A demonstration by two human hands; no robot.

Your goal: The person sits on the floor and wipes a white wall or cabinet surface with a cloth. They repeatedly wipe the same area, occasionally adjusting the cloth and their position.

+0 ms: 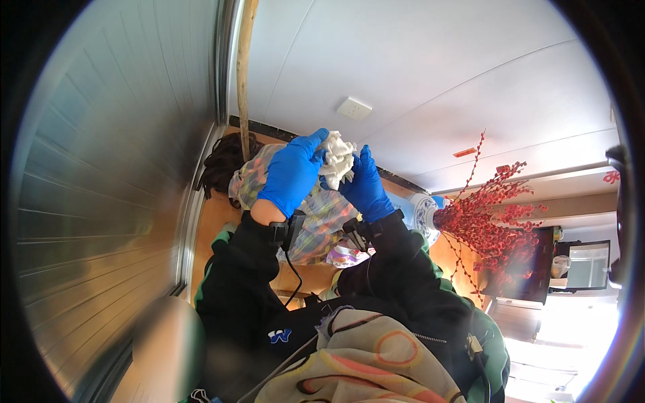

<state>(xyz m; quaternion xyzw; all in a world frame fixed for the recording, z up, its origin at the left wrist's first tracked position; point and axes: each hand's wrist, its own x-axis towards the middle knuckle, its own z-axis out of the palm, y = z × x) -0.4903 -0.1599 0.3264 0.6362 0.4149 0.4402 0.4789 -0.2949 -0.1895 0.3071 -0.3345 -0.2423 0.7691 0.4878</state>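
My left hand (295,171), in a blue glove, grips a crumpled whitish cloth or paper (337,158) from its left side. The right side of the wad is held by my right hand (367,185), also in a blue glove. Both hands are raised in front of the wall, and their inner fingers are partly hidden by the wad. Behind and below them is a thin plaid plastic bag (315,221) in orange, yellow and grey. What the bag holds cannot be made out.
A wooden pole (244,75) leans by the wall above dark mop-like strands (227,161). Ribbed sliding panels (111,176) stand at left. To the right, a blue-and-white vase (425,217) holds red berry branches (494,216). A socket plate (354,108) is on the white wall (428,60).
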